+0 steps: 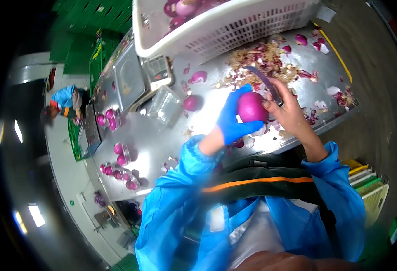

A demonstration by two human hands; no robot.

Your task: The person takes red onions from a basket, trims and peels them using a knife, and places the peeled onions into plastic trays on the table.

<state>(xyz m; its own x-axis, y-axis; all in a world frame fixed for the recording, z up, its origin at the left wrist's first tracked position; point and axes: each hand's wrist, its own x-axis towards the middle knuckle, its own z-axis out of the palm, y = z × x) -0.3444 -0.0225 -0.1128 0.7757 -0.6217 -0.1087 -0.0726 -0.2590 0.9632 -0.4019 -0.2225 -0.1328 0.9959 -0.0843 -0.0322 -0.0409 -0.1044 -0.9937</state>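
Note:
My left hand (234, 115), in a blue glove, is wrapped round a large peeled red onion (252, 107) above the steel table. In my bare right hand (291, 113) is a knife (265, 83), its dark curved blade pointing up and left, away from me. The right thumb rests against or very near the onion's right side; I cannot tell which. Beyond the blade lies a heap of onion roots and skins (264, 61). Another red onion (192, 103) sits on the table left of my gloved hand.
A white perforated crate (234, 29) holding onions stands at the table's far side. To the left are a scale (158, 70), a clear plastic tray (164, 106) and packed onions (121, 176). A person (65, 101) works at far left. Baskets (372, 198) stand lower right.

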